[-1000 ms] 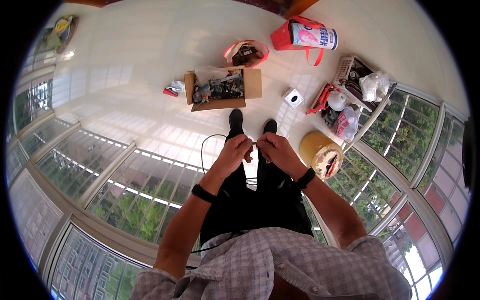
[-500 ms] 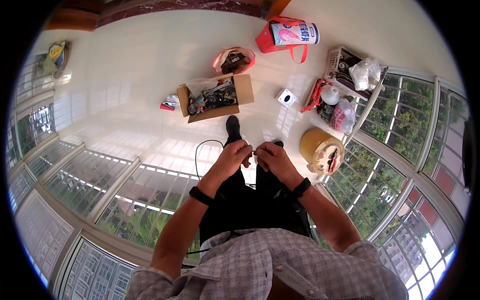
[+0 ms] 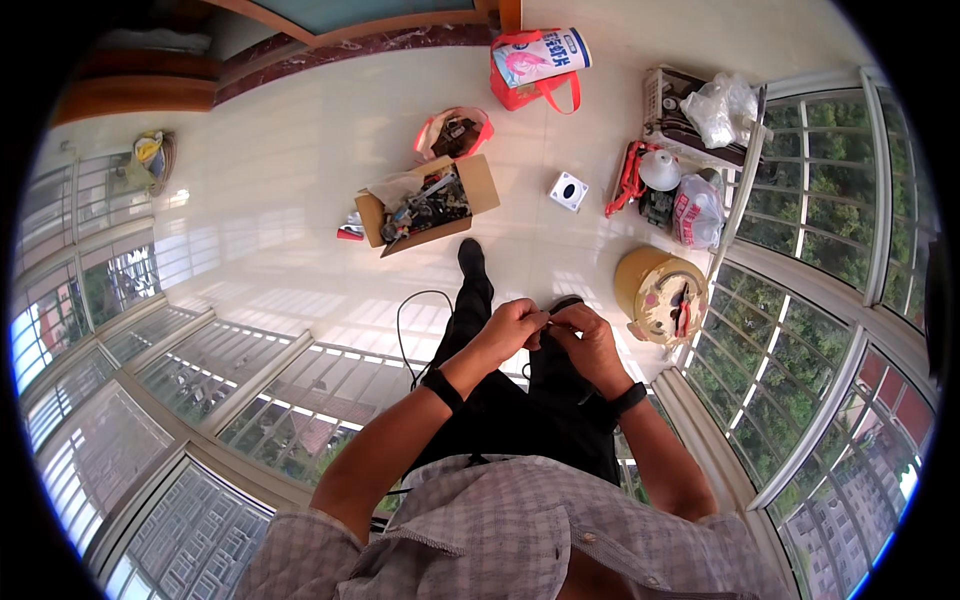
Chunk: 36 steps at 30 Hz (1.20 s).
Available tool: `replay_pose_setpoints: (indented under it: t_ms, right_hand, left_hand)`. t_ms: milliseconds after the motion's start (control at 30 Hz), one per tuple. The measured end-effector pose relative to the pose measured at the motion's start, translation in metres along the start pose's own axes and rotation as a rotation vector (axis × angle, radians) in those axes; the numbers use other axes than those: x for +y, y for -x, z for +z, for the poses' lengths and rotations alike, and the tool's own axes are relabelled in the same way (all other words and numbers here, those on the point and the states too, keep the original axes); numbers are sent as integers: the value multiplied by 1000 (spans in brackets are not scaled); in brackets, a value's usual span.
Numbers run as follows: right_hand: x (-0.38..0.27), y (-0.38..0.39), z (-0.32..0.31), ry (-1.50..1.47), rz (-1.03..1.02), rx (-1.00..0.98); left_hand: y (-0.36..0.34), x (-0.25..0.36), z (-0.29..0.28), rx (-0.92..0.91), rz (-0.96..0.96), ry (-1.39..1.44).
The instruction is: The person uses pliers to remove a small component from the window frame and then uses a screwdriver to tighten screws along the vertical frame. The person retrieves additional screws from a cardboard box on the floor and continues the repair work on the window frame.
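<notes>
The left hand (image 3: 511, 330) and the right hand (image 3: 596, 350) meet above the dark-trousered legs, each with its fingertips pinched together. Between these fingertips there is a small, thin, dark thing (image 3: 547, 322), and both hands seem to grip it; it is too small to tell its exact kind. A thin black cable (image 3: 428, 292) makes a loop just beside the left forearm, but I cannot tell if it joins the piece in the fingers.

In my judgement, for such fine handling one hand should hold firmly while the other makes only small, light movements. It would also help to rest the wrists low and to leave slack in the cable, so that it does not pull.

As for the count: there are two hands, two black wristbands, one on each wrist (image 3: 442, 390) (image 3: 628, 400), and two black shoes (image 3: 471, 260). On the pale, shiny floor I count one open brown cardboard box (image 3: 479, 184) filled with mixed small parts, too many to count; two red bags, one open with dark things inside (image 3: 482, 130) and one with a printed cylindrical container (image 3: 512, 95); one white box with a black circle (image 3: 568, 191); one white plastic basket (image 3: 653, 105); and one round yellow drum (image 3: 640, 290), with at least one red-handled tool (image 3: 683, 318) on its top.
</notes>
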State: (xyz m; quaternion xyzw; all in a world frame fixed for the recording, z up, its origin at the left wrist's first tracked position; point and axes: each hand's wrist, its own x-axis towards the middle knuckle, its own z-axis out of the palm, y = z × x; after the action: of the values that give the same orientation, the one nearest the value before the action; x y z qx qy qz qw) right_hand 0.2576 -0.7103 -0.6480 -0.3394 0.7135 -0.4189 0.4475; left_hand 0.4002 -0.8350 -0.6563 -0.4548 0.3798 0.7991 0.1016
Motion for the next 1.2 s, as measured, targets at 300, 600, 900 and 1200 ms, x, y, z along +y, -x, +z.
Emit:
replay_pose_setpoints:
  t_ms: [300,600,900,1200]
  right_hand:
    - [22,45,-49,-9,51,37]
    - [5,97,-99,-303,171,140]
    - [33,153,-140,-76,-83,416]
    - [-1,186,-230,-20,27,704]
  left_hand:
    - [-8,0,54,-52,25,-93]
    - [1,27,106,-329,-27,-252]
    - [-5,31,177,-437,-166,-387]
    - [-49,91,290,-757,-34,-539]
